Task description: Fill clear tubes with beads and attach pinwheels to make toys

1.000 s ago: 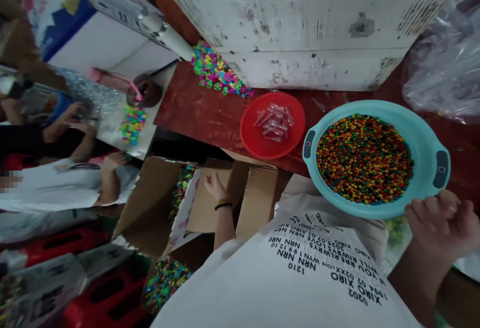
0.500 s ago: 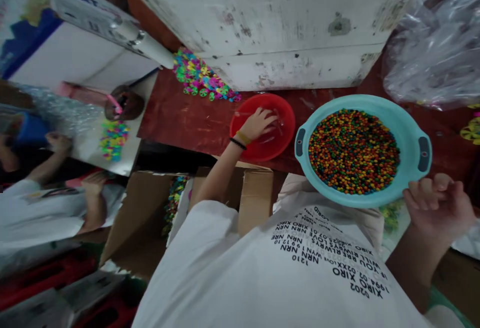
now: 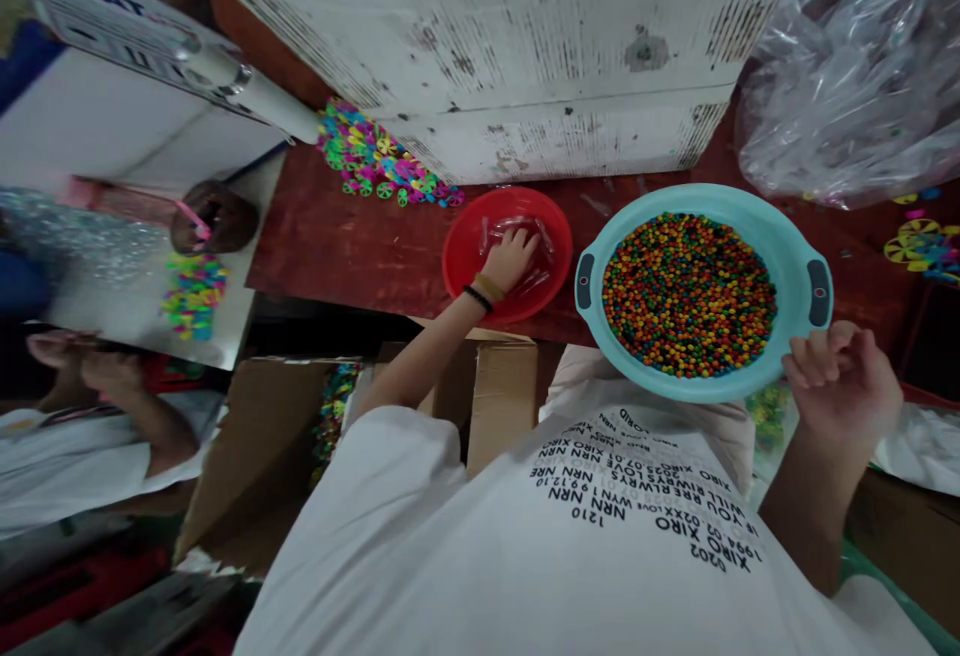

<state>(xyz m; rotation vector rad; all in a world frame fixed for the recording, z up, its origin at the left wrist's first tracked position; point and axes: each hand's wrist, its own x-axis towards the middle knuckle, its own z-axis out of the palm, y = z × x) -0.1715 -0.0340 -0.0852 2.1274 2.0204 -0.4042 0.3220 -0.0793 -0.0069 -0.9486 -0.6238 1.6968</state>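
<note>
My left hand (image 3: 511,261) reaches down into a red plastic bowl (image 3: 466,271) on the table. Its fingers are bent and drawn together among clear plastic tubes (image 3: 541,241); whatever they grip is hidden. To the right, a light blue basin (image 3: 796,261) with grey handles holds a heap of small multicoloured candy-like balls (image 3: 690,296). Close to the basin's right handle, my right hand (image 3: 844,381) hovers with curled, closed fingers. I cannot make out anything inside it.
Small colourful plastic wheels (image 3: 390,161) lie against a stained white box (image 3: 525,56) behind the bowl. Clear plastic bags (image 3: 847,86) sit at the back right. Open cardboard boxes (image 3: 506,396) stand below the table edge. A co-worker's hands (image 3: 105,361) show at the left.
My left hand's spread fingers have drawn together lower among the tubes. My right hand stays curled by the basin. The view has shifted, and the co-worker's hands have come closer together.
</note>
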